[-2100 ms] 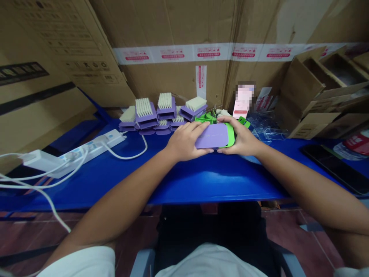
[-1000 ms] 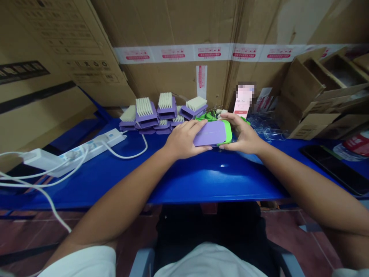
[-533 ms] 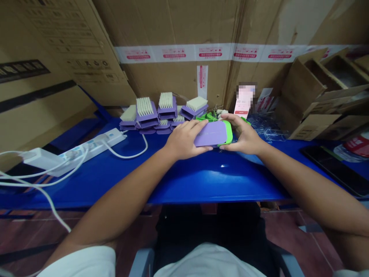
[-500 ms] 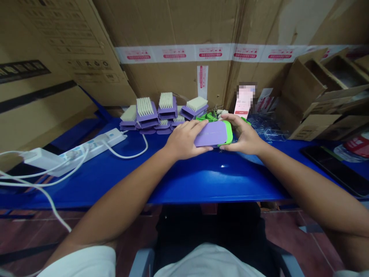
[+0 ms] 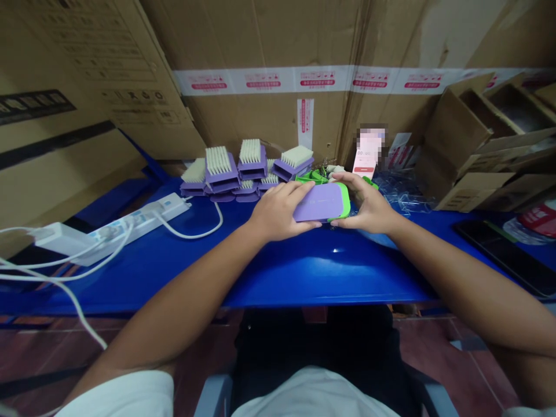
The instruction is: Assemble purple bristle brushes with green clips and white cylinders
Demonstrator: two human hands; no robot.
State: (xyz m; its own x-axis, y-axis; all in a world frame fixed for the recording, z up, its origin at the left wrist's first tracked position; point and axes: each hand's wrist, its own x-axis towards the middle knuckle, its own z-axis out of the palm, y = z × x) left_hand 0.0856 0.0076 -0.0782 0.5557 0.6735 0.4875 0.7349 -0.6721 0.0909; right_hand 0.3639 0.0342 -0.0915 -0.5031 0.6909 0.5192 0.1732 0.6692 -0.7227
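Observation:
A purple, flat, rounded case [image 5: 319,202] with a bright green piece [image 5: 346,200] fitted at its right end is held level above the blue table, smooth purple side up. My left hand [image 5: 280,209] grips its left end, thumb and fingers along the two long edges. Round the green end curl the fingers and thumb of my right hand [image 5: 367,202]. The case's underside is hidden. Just behind it lie several loose green parts [image 5: 319,176], partly covered by my hands. To the left, purple brush pieces [image 5: 220,168] with cream bristles are stacked.
On the left, a white power strip [image 5: 130,226] trails cables across the blue table [image 5: 330,278]. A lit phone [image 5: 367,153] leans at the back. Clear plastic pieces [image 5: 403,191], open cardboard boxes [image 5: 482,145] and a dark phone [image 5: 504,255] are on the right.
The purple part has shifted slightly right against the green piece, so a narrower green strip shows at the end. Both hands keep nearly the same place.

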